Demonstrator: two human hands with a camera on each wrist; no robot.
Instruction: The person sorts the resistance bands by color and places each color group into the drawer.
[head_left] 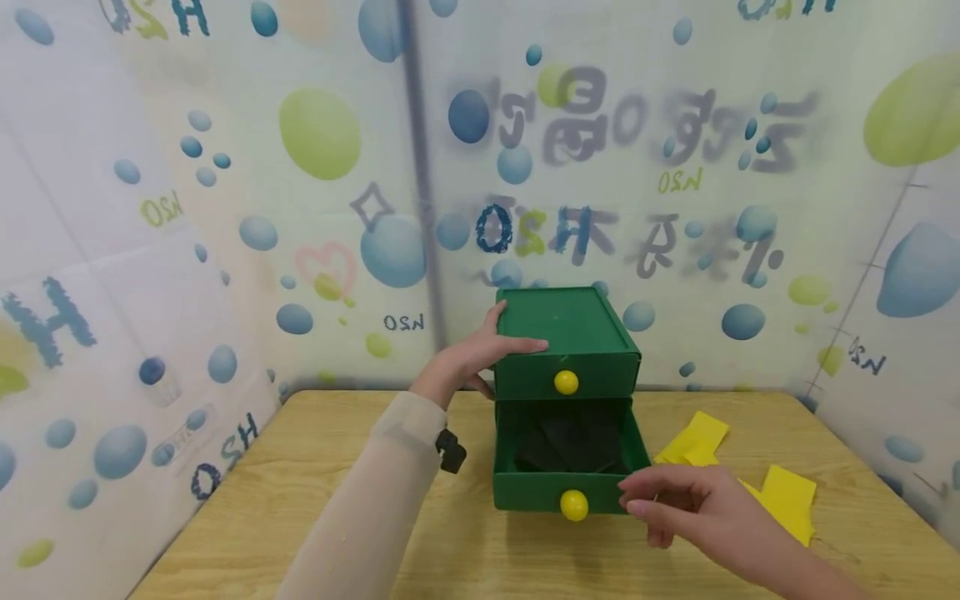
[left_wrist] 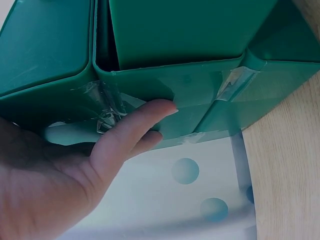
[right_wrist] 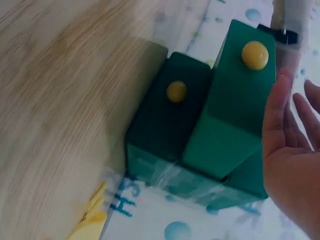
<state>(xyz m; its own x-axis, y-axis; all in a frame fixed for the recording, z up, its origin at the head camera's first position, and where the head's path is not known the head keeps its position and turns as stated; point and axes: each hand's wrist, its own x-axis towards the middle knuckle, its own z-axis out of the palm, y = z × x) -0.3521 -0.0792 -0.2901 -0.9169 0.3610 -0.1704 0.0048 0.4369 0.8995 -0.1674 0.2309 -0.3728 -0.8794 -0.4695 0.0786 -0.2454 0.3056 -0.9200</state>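
Observation:
A green drawer cabinet (head_left: 558,321) with round yellow knobs stands on the table. One drawer (head_left: 532,492) is pulled out beneath the shut top drawer, and black cloth (head_left: 573,442) lies inside it. In the right wrist view, a lower drawer front (right_wrist: 165,115) sits flush under the pulled-out one. My left hand (head_left: 480,350) lies against the cabinet's left side, thumb on its top and fingers extended along the side. Close by the pulled-out drawer's right front corner, my right hand (head_left: 693,508) has loosely bent fingers with nothing between them.
Yellow folded pieces, seemingly cloth, lie right of the cabinet, one farther back (head_left: 697,437) and one nearer (head_left: 791,500), partly behind my right hand. The wooden table (head_left: 337,467) is bordered by a patterned curtain (head_left: 330,250) at the back and sides.

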